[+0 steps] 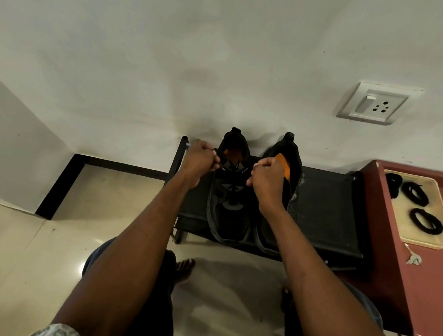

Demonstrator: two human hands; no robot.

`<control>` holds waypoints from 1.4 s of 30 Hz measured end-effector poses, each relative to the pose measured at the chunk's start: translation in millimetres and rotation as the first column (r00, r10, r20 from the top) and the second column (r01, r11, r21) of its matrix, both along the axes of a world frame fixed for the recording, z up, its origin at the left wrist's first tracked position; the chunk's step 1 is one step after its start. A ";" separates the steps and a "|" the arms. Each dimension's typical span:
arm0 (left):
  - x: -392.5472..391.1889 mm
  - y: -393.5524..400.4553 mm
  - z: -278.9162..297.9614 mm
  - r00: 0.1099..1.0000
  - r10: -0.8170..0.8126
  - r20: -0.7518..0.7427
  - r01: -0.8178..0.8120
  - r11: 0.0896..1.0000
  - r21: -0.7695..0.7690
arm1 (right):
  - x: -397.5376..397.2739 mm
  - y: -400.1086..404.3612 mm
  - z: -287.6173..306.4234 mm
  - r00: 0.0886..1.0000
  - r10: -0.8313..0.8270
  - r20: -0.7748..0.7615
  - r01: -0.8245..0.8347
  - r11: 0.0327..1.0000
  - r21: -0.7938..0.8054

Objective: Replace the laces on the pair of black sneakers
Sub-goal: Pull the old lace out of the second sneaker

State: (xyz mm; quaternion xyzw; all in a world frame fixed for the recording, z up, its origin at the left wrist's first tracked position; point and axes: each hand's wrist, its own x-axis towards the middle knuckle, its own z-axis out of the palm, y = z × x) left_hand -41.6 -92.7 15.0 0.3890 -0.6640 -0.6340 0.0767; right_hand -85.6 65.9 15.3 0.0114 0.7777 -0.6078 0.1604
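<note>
From the head view, two black sneakers stand side by side on a low black rack (324, 214) against the wall, heels toward the wall, toes toward the person. Each shoe's long axis runs straight from the person to the wall.

The left hand (198, 159) is curled tight at the collar of the left sneaker (230, 192), apparently pinching a lace end (188, 144) whose pale tip pokes out past the knuckles. The right hand (266, 179) is fisted between the shoes, just beside the right sneaker (284, 172); what it grips I cannot tell, probably the other lace end.

I judge the lace light, limp and thin, best held near the stiff tip. The shoes look soft and light, so they may slide when pulled.

Coiled black laces (425, 220) lie on a tan mat (419, 240) atop a red cabinet (383, 231), well apart to the right.
</note>
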 end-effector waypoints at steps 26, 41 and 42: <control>5.3 -12.2 14.9 0.887 -0.034 0.461 0.271 0.846 -0.458 | -18.0 14.2 10.0 0.873 0.486 -0.040 -0.412 0.779 0.472; -31.9 12.6 -8.3 0.904 -0.020 0.427 0.228 0.868 -0.442 | -30.3 -37.6 -19.2 0.966 0.254 0.037 -0.240 0.842 0.484; -32.0 11.5 -7.2 0.903 -0.018 0.430 0.234 0.859 -0.456 | -30.8 -39.7 -20.5 0.966 0.256 0.039 -0.241 0.834 0.497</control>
